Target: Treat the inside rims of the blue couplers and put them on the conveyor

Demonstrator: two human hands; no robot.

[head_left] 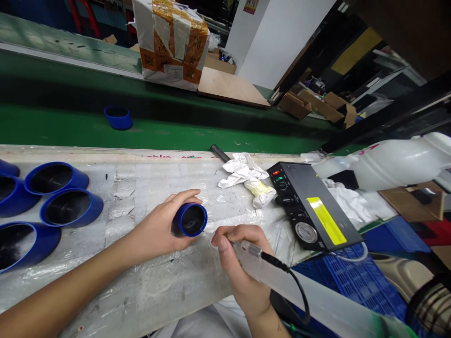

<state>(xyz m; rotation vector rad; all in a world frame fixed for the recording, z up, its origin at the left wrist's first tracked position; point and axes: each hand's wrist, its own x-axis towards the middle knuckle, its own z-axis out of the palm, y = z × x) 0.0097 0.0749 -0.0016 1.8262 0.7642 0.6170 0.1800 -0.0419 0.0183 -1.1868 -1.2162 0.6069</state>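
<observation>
My left hand (pixel 158 230) is wrapped round a small blue-rimmed cup (pixel 193 219) with a dark inside, its mouth tilted towards me. To its right, my right hand (pixel 243 267) grips a translucent dispensing syringe (pixel 282 272) like a pen. The syringe's tip end points at the cup's rim; whether it touches, I cannot tell. From the syringe's upper part a thin black tube (pixel 298 281) curves down. Beyond my right hand lies a black dispenser box (pixel 313 206) with knobs, lit switches and a round gauge.
Several blue cups (pixel 72 206) stand at the left of the plastic-covered table (pixel 123 281). Another blue cup (pixel 121 122) sits on the green conveyor belt (pixel 169 126) behind. Crumpled white cloth (pixel 243 169) lies near a black handle (pixel 219 152). A white bottle (pixel 394 162) rests at right.
</observation>
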